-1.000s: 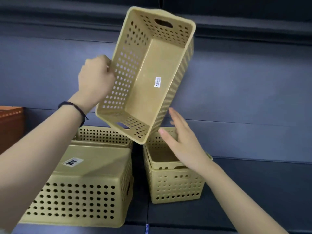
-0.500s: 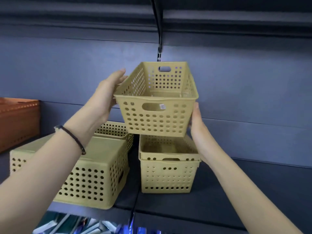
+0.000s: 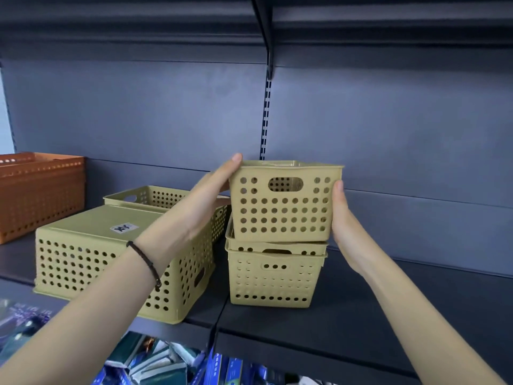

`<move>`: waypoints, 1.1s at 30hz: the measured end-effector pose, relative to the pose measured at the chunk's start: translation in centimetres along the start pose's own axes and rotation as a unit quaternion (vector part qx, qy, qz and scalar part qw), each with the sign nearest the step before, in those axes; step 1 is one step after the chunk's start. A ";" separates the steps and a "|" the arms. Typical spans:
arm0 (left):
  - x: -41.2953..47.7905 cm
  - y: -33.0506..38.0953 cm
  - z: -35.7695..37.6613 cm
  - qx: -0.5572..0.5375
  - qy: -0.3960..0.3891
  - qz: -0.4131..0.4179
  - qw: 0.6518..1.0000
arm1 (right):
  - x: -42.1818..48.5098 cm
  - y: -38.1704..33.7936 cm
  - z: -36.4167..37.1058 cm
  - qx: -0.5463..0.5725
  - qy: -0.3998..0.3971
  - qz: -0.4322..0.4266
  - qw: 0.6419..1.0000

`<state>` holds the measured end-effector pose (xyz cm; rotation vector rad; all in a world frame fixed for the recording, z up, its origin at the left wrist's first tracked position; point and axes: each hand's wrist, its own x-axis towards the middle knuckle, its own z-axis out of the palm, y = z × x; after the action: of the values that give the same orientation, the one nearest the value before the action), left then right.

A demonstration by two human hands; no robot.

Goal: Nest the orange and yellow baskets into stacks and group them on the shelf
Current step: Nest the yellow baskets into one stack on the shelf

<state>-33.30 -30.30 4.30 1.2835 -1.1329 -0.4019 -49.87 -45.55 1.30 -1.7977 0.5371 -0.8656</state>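
A small yellow perforated basket [image 3: 283, 207] sits upright between my two hands, its bottom sunk into the top of a stack of two nested yellow baskets [image 3: 274, 276] on the dark shelf [image 3: 388, 301]. My left hand [image 3: 205, 198] presses its left side with straight fingers, one fingertip at the rim corner. My right hand [image 3: 344, 226] lies flat against its right side. To the left a larger yellow basket [image 3: 105, 245] lies upside down with a white label on its base. Another yellow basket [image 3: 155, 195] stands upright behind it. Orange baskets [image 3: 41, 190] stand at the far left.
A slotted upright and bracket [image 3: 266, 107] run down the back panel right behind the stack, under the shelf above. The shelf stretches bare to the right of the stack. Packaged goods [image 3: 155, 359] fill the level below.
The basket was tipped high in my left hand, then turned upright between both hands. It has since come down into the top of the nested stack.
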 end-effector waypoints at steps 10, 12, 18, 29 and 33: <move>0.5 -2.3 0.5 -0.005 -0.008 -0.008 1.000 | -0.5 2.2 0.0 -0.034 -0.048 -0.032 0.998; 0.0 -3.1 0.0 -0.006 -0.021 -0.006 1.000 | -0.9 2.8 0.0 -0.037 -0.053 -0.018 0.998; -1.0 -4.9 -0.8 -0.035 -0.028 -0.037 0.998 | -1.2 4.4 0.6 0.023 0.002 -0.025 0.999; -1.9 -6.5 -0.9 0.007 -0.020 -0.063 0.998 | -0.8 5.9 1.3 0.028 0.054 -0.074 0.995; -2.0 -5.7 -1.5 0.108 -0.022 -0.058 0.992 | -1.1 6.5 1.3 0.005 0.058 -0.111 0.992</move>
<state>-31.02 -29.65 -1.48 1.5404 -1.1655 -0.4027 -49.39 -46.42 -5.34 -1.8290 0.4098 -1.1275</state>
